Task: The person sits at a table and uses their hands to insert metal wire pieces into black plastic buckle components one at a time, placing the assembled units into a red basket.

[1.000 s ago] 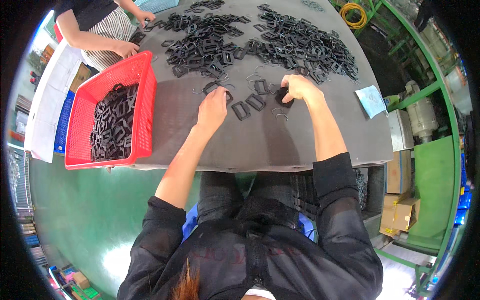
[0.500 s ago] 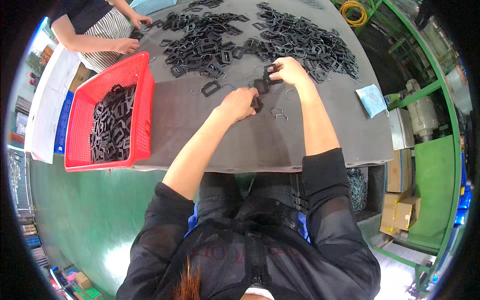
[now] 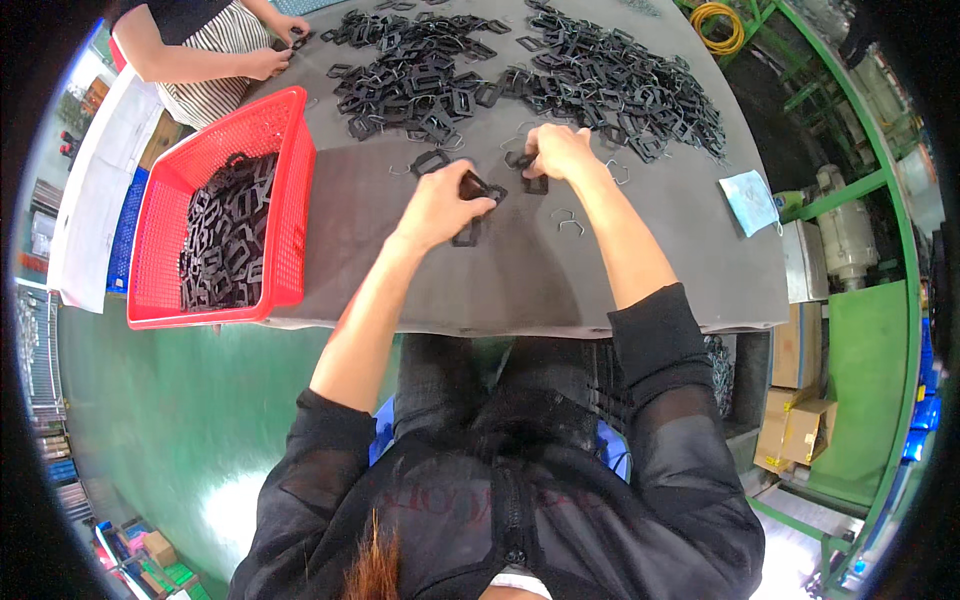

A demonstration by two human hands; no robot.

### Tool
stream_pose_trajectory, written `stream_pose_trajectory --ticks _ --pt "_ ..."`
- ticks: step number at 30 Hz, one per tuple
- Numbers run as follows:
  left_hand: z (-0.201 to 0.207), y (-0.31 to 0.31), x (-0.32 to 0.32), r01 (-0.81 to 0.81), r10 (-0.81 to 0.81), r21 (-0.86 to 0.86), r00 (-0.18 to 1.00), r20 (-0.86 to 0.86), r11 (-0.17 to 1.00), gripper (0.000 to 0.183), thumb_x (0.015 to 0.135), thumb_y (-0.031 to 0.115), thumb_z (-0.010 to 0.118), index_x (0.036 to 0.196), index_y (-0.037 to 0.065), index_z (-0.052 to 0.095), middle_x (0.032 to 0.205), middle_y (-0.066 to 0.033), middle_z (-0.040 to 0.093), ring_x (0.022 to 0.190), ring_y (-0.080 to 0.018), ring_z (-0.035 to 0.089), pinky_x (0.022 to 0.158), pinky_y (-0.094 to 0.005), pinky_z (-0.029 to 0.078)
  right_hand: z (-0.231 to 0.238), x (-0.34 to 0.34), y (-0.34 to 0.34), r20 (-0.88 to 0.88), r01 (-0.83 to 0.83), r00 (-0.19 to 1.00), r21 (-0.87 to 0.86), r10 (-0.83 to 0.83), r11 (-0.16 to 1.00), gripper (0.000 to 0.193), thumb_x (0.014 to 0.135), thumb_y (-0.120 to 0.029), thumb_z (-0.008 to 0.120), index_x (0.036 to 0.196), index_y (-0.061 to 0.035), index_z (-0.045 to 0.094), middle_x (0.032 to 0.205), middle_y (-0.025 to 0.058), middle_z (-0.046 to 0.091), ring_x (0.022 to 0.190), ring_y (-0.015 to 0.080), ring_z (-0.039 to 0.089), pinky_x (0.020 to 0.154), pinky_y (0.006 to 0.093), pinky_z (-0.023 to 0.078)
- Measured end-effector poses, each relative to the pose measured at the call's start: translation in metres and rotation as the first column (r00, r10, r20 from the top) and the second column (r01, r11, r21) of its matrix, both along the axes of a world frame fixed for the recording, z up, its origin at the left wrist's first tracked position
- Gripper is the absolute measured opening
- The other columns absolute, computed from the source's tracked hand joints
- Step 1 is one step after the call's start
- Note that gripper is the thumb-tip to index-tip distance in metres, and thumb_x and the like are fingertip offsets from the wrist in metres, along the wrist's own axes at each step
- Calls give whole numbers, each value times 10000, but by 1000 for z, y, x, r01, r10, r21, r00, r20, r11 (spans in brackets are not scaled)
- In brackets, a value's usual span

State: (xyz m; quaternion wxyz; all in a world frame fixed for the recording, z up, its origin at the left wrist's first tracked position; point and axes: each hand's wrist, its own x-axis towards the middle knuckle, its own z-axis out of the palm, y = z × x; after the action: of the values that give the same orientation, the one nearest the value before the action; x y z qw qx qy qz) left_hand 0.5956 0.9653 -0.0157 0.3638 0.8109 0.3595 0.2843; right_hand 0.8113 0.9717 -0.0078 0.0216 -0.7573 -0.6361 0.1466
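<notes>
My left hand (image 3: 436, 206) is closed on black rectangular buckles (image 3: 487, 193), thumb and fingers around them. One more black buckle hangs or lies just below that hand; I cannot tell which. To the right, my right hand (image 3: 560, 152) pinches the edge of a black buckle (image 3: 518, 159), and a second buckle (image 3: 536, 185) is right below its fingertips. Beyond my left hand, a single buckle (image 3: 430, 161) lies on the grey table (image 3: 380, 270). Bent metal wire hooks (image 3: 570, 226) lie on the table to the right of my hands.
Two big heaps of black buckles (image 3: 620, 85) with wire hooks cover the table's far side. A red plastic basket (image 3: 300, 235) holding black buckles stands at the left. A co-worker's hands (image 3: 270, 62) handle a dark piece at the far left. A light-blue face mask (image 3: 749, 203) lies on the right.
My left hand has moved left, apart from the right one, carrying buckles. The right hand has shifted slightly left, and the co-worker's hands have come together on a dark piece.
</notes>
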Motion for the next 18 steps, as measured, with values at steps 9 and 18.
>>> stream_pose_trajectory --ticks 9,18 --pt "42 -14 -75 -79 290 -538 902 320 839 315 751 128 710 1000 12 556 736 -34 592 670 -116 611 500 -227 466 -4 38 14 -415 197 903 161 -114 967 317 625 -191 786 917 -108 695 870 85 684 847 213 647 764 334 483" --pt "120 3 -196 -708 757 333 652 -30 623 244 722 143 698 902 29 579 779 -114 645 699 -231 610 681 -335 472 72 -49 39 -186 215 969 302 -164 929 327 654 -231 775 964 -171 691 926 68 683 886 225 648 795 359 495"
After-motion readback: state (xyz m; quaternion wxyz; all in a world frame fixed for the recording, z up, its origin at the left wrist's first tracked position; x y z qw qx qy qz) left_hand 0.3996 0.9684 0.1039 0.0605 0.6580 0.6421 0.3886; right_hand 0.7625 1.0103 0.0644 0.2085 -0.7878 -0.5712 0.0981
